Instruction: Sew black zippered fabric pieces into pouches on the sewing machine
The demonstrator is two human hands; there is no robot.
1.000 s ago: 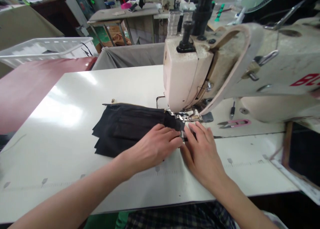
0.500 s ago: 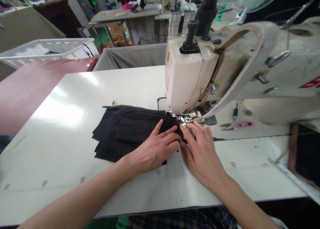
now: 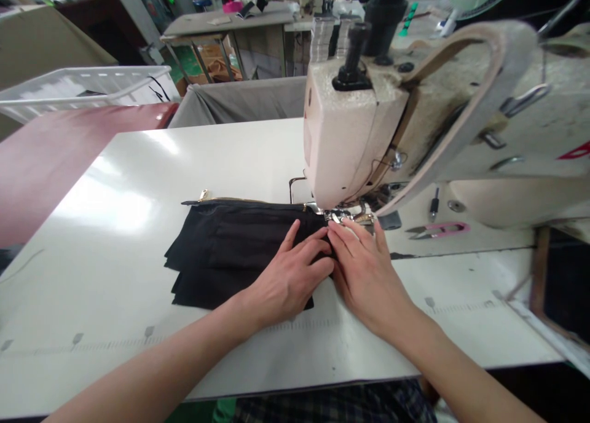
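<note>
A piece of black fabric point(image 3: 230, 245) with a gold zipper along its far edge lies flat on the white sewing table point(image 3: 138, 183). Its right end reaches under the presser foot point(image 3: 338, 217) of the cream sewing machine point(image 3: 350, 128). My left hand point(image 3: 290, 275) lies flat on the fabric's right end, fingers stretched out toward the foot. My right hand point(image 3: 364, 269) rests beside it, fingers extended and pressing the cloth just in front of the presser foot. Neither hand grips anything.
Pink-handled thread snips point(image 3: 440, 229) and a small screwdriver point(image 3: 433, 205) lie on the machine bed to the right. A white plastic basket point(image 3: 83, 88) and a dark red surface point(image 3: 55, 158) stand at the left. Other work tables stand behind.
Both hands have slid slightly forward toward the presser foot, and the fabric has shifted a little with them. The view has moved slightly.
</note>
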